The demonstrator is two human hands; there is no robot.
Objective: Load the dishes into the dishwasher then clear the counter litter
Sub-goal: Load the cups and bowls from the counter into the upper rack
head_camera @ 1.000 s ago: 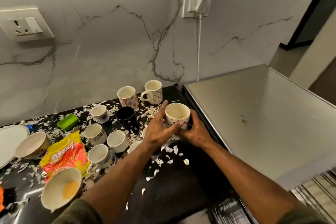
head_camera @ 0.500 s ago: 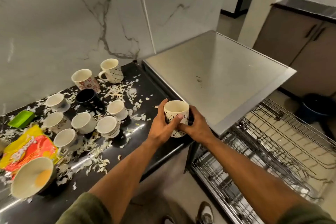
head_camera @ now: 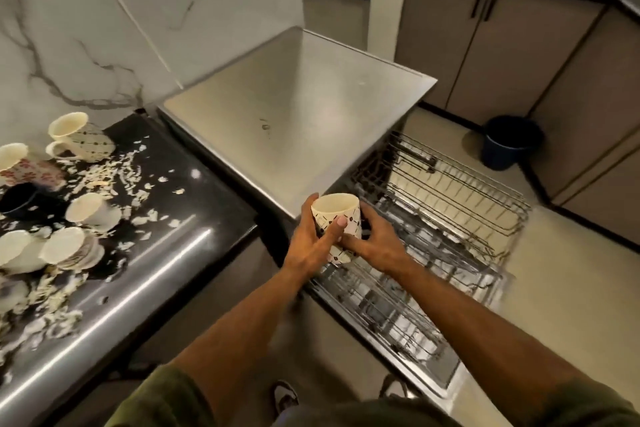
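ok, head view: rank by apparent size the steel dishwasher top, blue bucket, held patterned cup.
1. Steel dishwasher top, by far the largest.
2. Blue bucket.
3. Patterned cup, in both hands' grip (left hand, right hand).
Bucket and cup look close in area; the bucket stands farther off, so that order is unsure.

head cam | worn high | faces forward-down | near hands

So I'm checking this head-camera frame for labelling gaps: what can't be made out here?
- Patterned cup: its handle, if any, and lower side are covered by the left hand and right hand.
- Lower rack: motion blur smears its wires, and the right forearm covers part of it.
- Counter mugs: blurred, and the left frame edge cuts some off.
- Shoes: mostly hidden behind the arms.
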